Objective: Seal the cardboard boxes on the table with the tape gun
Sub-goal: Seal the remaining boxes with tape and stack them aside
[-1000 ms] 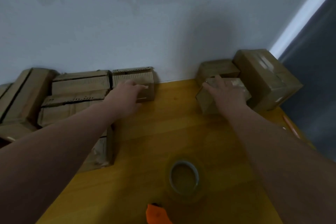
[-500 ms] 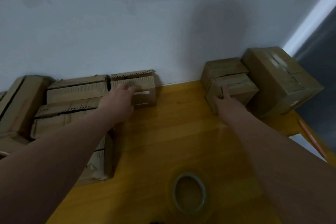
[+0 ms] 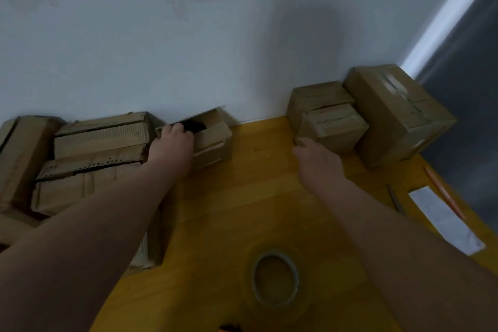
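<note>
Yellow wooden table (image 3: 242, 191) against white wall (image 3: 188, 35); dim light, edges soft.

Open cardboard box (image 3: 215, 143): stands at wall, left of centre, top flap raised, dark interior showing.

Left hand (image 3: 172, 147): grips near rim of open cardboard box, fingers curled together over the edge, tips inside the opening.

Stack of cardboard boxes (image 3: 94, 153): fills left side of table, touching open cardboard box (flaps ragged, several gaping).

Small box (image 3: 336, 129): sits right of centre, glossy strip across top, pressed against rear box (image 3: 318, 97) behind it at wall.

Right hand (image 3: 319, 160): hovers at near-left corner of small box, fingers loosely extended and close together, holding nothing; contact with box not discernible.

Large box (image 3: 398, 116): stands just right of both smaller ones, pale patches on top.

Tape roll (image 3: 275, 277): lies flat near front of table, between the forearms, well apart from every box.

Orange-and-dark object (image 3: 225, 329): cut off by bottom edge, near tape roll; too little visible to name.

Paper slip (image 3: 444, 221), orange pencil (image 3: 444, 191), thin grey stick (image 3: 394, 198): lie along right edge of table.
</note>
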The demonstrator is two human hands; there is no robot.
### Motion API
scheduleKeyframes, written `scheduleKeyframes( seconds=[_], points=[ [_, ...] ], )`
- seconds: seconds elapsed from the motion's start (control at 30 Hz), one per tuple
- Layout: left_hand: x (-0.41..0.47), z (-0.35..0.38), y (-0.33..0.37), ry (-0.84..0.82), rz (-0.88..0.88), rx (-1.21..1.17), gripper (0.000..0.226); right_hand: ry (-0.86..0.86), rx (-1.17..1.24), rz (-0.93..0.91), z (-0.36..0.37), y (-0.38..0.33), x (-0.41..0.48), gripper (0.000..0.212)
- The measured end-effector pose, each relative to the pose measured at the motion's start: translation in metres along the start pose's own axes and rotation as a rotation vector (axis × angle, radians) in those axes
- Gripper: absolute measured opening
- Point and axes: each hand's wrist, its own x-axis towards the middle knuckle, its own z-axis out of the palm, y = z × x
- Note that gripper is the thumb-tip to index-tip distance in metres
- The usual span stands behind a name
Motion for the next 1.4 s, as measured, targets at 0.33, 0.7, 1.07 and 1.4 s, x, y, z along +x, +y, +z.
scheduleKeyframes(
  seconds=[0.33,0.7,1.07,1.4],
  points=[
    [-0.106,-0.008,0.029,0.006,0.152,-0.067,0.04,0.003,0.351,-0.038,-0.002,-0.012,-0.089,0.044],
    [-0.32,0.011,-0.003,0.111,0.009,-0.112,0.05,-0.202,0.84,-0.369,-0.007,-0.084,-0.239,0.064],
    [-0.422,0.061,-0.003,0.099,-0.074,-0.367,0.061,-0.372,0.9,-0.365,0.029,-0.106,-0.297,0.034],
    [-0.429,0.08,0.008,0.096,-0.137,-0.296,0.078,-0.303,0.822,-0.414,0.053,-0.097,-0.303,0.045]
  ],
)
